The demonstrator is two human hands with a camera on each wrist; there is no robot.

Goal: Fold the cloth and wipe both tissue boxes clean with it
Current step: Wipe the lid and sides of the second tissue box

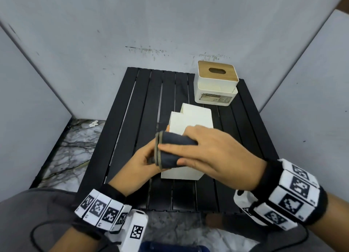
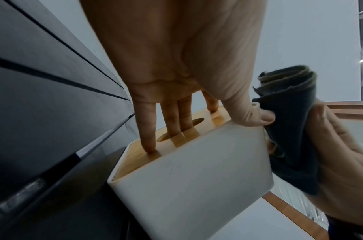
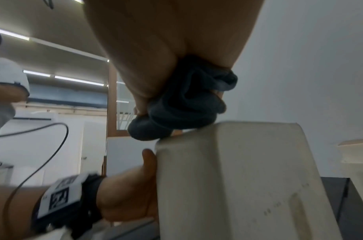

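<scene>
The near tissue box (image 1: pixel 192 119) is white and lies on its side on the black slatted table (image 1: pixel 132 110). Its wooden lid (image 2: pixel 135 162) faces left. My left hand (image 1: pixel 145 159) steadies it: straight fingers (image 2: pixel 147 129) press on the lid and the thumb rests on the upper edge. My right hand (image 1: pixel 207 151) grips the folded dark cloth (image 1: pixel 173 149) and holds it against the box's upper left edge (image 3: pixel 176 138). The second tissue box (image 1: pixel 215 89), white with a wooden lid, stands upright at the back right.
Grey panels wall in the table at the back and on both sides. A marbled floor (image 1: pixel 71 147) shows to the left of the table. In the right wrist view a cable (image 3: pixel 53 146) and another person's arm (image 3: pixel 8 91) are off to the left.
</scene>
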